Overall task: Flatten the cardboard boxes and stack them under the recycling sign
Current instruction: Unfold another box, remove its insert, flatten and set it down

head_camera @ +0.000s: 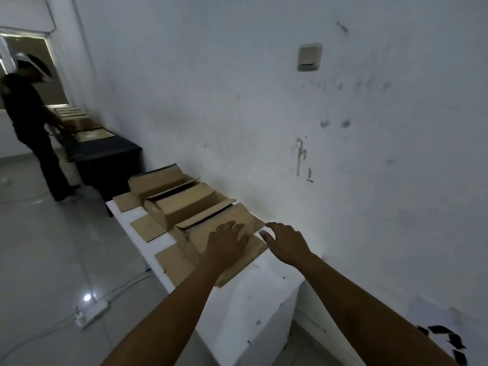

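Three open cardboard boxes sit in a row on the white table (pixel 245 299), running from the near end toward eleven o'clock along the wall (pixel 264 101), and the nearest box (pixel 224 228) is the one in play. The left hand (pixel 227 240) lies flat on its top, fingers spread and pressing down, gripping nothing. The right hand (pixel 284 241) hovers just beside the box's right-hand corner, fingers loosely apart and empty, the box at about nine o'clock from its fingertips. The box's long axis runs from the wall out to the table's front edge, across both forearms. The left hand is clearly nearer; the right looks about to reach the wall-side flap. The sheet (pixel 446 331) at five o'clock, low on the wall, may be the sign.
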